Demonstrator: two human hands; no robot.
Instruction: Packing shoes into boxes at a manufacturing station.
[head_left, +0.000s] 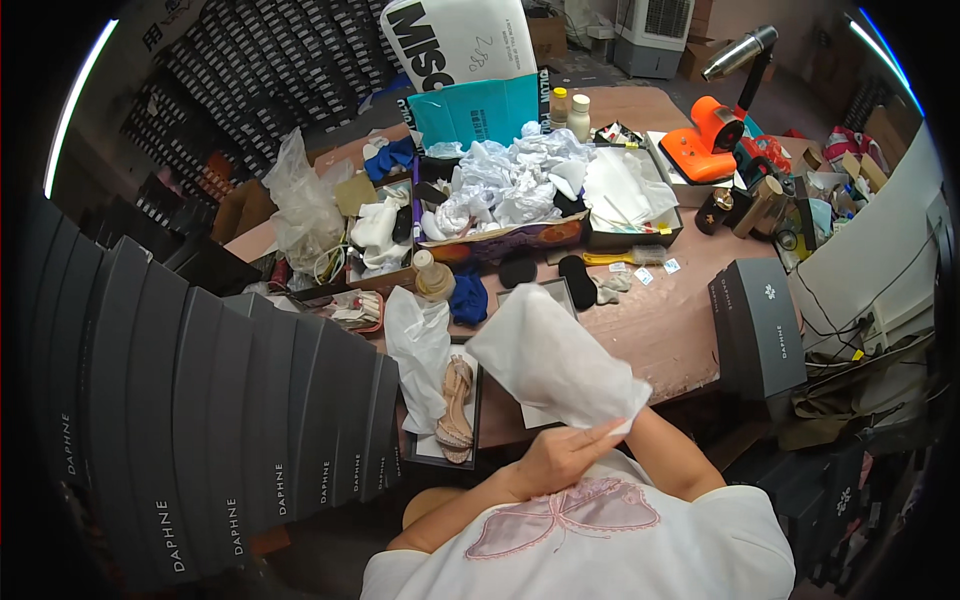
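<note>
A thin white bag or sheet [555, 350], soft like tissue paper, hangs over the table's near edge in front of my chest. Its near corner is pinched by the fingers of my left hand [565, 458]. My right forearm [680, 450] runs up to the same near end, but the white material hides the right hand, so its fingers cannot be seen. To the left, a beige strappy sandal [456, 405] lies in an open dark shoebox [474, 385]. White tissue paper [418, 345] spills over that box's left side.
Stacked grey shoeboxes [230, 400] rise at the left; another shoebox [760, 325] stands right. A carton of crumpled paper [510, 190], a yellow-handled brush [628, 257], black pads [577, 280], a blue cloth [468, 298] and an orange heat-gun-like tool [705, 140] occupy the table.
</note>
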